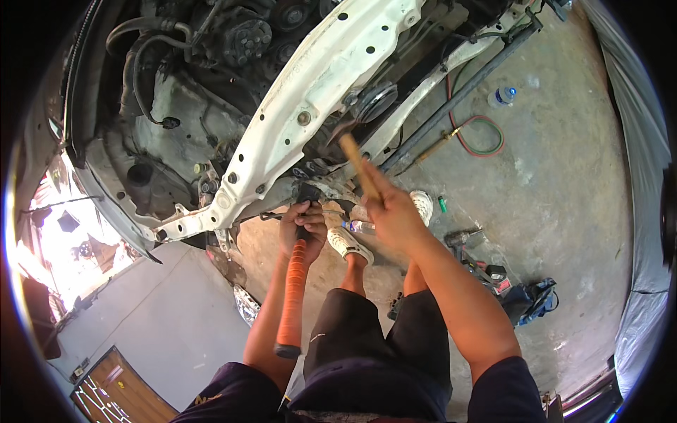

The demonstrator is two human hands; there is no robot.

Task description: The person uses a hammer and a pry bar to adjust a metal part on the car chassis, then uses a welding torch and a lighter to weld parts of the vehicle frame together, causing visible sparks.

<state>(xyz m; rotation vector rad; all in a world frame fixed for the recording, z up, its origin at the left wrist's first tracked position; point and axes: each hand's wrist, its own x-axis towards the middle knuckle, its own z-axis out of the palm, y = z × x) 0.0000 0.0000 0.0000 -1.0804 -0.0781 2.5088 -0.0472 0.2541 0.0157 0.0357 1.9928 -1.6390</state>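
My right hand is closed round the wooden handle of a hammer, raised in front of the car's front end. Its dark metal head points up and left, close to the white radiator support. My left hand grips an orange-handled hammer high up, near its dark head. The black-tipped end of that handle hangs down towards me along my left forearm. The dark head sits at the lower edge of the car's body; whether it touches the metal cannot be told.
A clear bottle and a torch with red and green hoses lie on the concrete floor to the right. Power tools and a dark blue bag rest near my right arm. Another bottle lies between my feet.
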